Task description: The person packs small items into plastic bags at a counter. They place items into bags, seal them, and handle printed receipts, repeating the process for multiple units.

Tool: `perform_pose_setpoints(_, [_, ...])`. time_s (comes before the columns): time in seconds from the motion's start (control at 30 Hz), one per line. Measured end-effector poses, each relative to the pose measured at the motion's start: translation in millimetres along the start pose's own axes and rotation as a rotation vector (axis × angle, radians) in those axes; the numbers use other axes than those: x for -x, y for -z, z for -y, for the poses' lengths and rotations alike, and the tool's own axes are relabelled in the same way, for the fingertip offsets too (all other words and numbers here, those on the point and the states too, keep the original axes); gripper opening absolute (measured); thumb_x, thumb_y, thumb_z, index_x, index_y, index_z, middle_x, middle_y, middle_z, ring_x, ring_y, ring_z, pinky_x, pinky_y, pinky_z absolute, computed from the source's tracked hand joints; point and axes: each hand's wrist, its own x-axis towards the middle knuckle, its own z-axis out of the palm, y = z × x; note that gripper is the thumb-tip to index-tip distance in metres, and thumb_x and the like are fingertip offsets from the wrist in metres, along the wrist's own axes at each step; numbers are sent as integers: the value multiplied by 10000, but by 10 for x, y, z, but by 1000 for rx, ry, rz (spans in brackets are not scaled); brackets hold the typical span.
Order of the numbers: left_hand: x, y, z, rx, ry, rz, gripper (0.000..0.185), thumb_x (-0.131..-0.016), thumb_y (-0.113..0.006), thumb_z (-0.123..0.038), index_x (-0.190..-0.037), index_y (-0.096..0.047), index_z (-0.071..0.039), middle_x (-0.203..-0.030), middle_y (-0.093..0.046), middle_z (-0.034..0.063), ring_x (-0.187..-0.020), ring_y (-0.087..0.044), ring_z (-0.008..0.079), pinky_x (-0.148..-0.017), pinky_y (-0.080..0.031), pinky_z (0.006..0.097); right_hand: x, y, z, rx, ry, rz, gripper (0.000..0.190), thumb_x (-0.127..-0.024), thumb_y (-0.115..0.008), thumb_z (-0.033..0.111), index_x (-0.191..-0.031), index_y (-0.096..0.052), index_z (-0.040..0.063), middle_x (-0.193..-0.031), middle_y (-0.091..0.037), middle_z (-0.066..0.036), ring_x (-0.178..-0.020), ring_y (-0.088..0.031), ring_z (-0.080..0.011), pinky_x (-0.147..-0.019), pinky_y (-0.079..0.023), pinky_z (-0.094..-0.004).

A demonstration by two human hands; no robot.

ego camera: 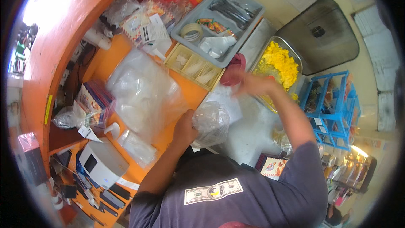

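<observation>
My left hand [185,128] grips the edge of a clear plastic bag [212,120], which stands in front of my body and looks filled, though its contents are unclear. My right hand [254,83] is blurred by motion, so its fingers and anything in them cannot be made out. It is beside a crumpled maroon cloth [233,71] and near a metal pan [300,61] holding bright yellow food, perhaps rice [281,60]. Beyond the bag is a white sheet [224,96] on a metal worktop [253,136].
A grey divided bin [218,61] holds tape, packets and black cutlery. Beside it lies a yellowish compartment tray [190,79]. Loose plastic bags [139,88] cover the orange counter [121,46]. A label printer [104,161] stands left, a blue rack [330,107] right. A dark lid [319,34] leans against the wall.
</observation>
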Motion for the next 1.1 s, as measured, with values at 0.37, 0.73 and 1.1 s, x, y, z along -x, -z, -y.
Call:
perform_pose_setpoints(0.37, [181, 136, -246, 86, 218, -148, 443, -906, -774, -315, -1180, -594, -17, -981, -714, 237, -933, -708, 430, -822, -559, 468, -1635, 994, -334, 1106, -173, -274, 196, -895, -668, 165, -1074, -736, 126, -1109, -726, -101, -1113, -660, -318, -937, -475, -521])
perform_pose_setpoints(0.73, [61, -155, -111, 12, 109, -270, 481, -979, -642, -417, -1146, -631, 34, -836, -712, 262, -810, -711, 443, -728, -548, 512, -679, 621, 317, 938, 2, -1301, 180, -976, -673, 249, -1002, -692, 72, -992, -669, -112, -949, -620, -310, -887, -456, -458])
perform_pose_setpoints(1.1, [-58, -218, -90, 816, 177, 12, 321, -1002, -643, -260, -1130, -655, 34, -954, -716, 176, -796, -716, 226, -659, -556, 358, 326, -2713, -32, 348, -190, -740, 160, -921, -661, 63, -1066, -686, 0, -1045, -730, -192, -980, -720, -285, -869, -559, -397])
